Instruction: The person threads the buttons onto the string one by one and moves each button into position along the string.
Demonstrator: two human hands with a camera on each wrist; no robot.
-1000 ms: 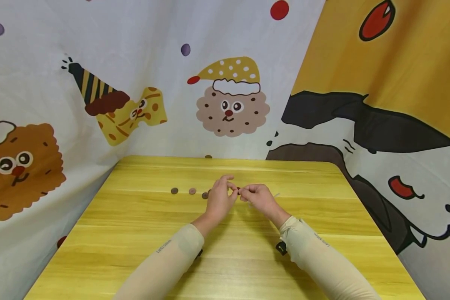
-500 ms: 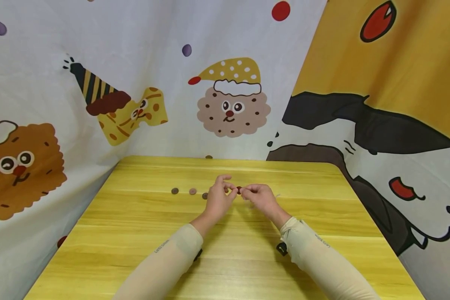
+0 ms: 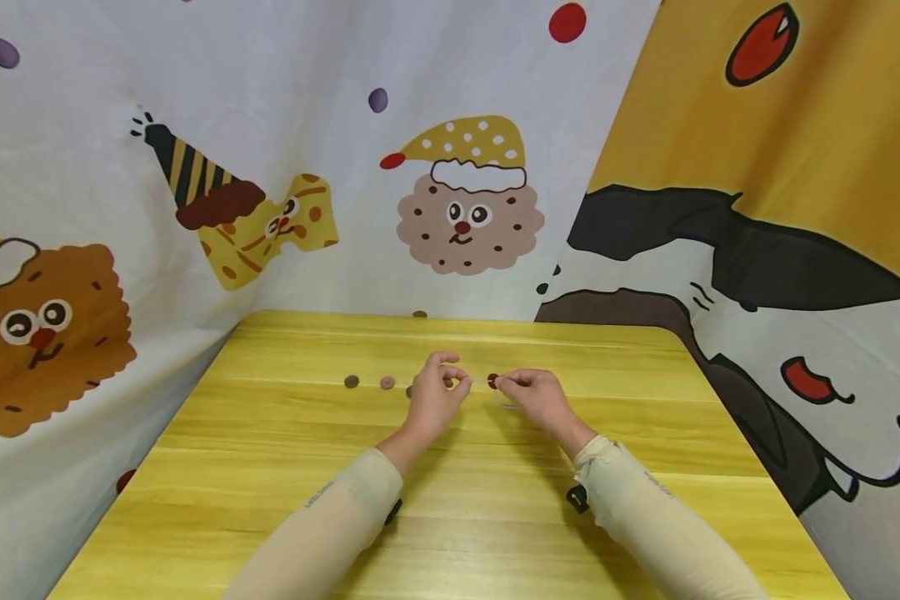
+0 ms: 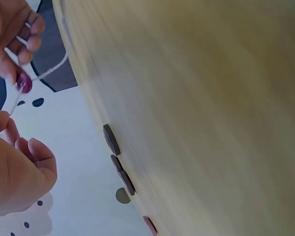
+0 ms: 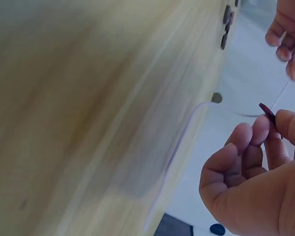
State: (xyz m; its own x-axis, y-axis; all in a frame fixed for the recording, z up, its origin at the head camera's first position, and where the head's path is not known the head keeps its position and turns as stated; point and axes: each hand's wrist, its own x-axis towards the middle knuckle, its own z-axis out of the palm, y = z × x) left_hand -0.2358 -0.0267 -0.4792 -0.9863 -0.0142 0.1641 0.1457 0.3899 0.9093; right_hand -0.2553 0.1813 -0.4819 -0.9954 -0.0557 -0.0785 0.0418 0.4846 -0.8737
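Observation:
Above the middle of the yellow table [image 3: 270,467], my left hand [image 3: 454,382] pinches one end of a thin white string [image 3: 476,382]. My right hand [image 3: 501,384] pinches a small dark red button [image 3: 492,381] threaded on that string. In the left wrist view the string [image 4: 49,71] runs from the left hand [image 4: 5,118] through the button [image 4: 23,82] to the right hand [image 4: 17,46]. In the right wrist view the button [image 5: 267,114] sits on edge at the right fingertips [image 5: 280,120], and the string's loose tail [image 5: 187,128] trails down to the table.
Three flat brown buttons lie in a row on the table left of my hands [image 3: 352,382] [image 3: 387,382] [image 3: 409,391]. Cartoon-printed cloth [image 3: 450,208] walls the table at the back and on both sides. Another small dot [image 3: 419,314] sits at the table's far edge.
My hands have drawn apart. The right hand moved right with the red button, and a short stretch of string now shows between the hands.

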